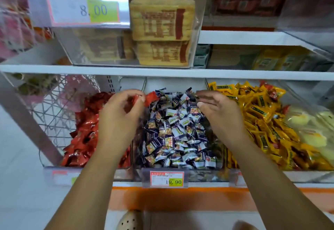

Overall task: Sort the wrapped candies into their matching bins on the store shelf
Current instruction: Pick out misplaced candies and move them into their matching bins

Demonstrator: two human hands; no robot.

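Note:
Three clear bins stand side by side on the lower shelf. The left bin holds red wrapped candies, the middle bin purple and white ones, and the right bin yellow ones. My left hand hovers over the divider between the left and middle bins and pinches a red wrapped candy at its fingertips. My right hand reaches over the back right of the middle bin with fingers loosely curved down toward the purple candies; what its fingertips touch is hidden.
A few red candies lie among the yellow ones. A price tag reading 19.90 hangs on the middle bin's front. Above, a clear box holds yellow biscuit packs. A white wire basket sits at the left. A beige shoe shows below.

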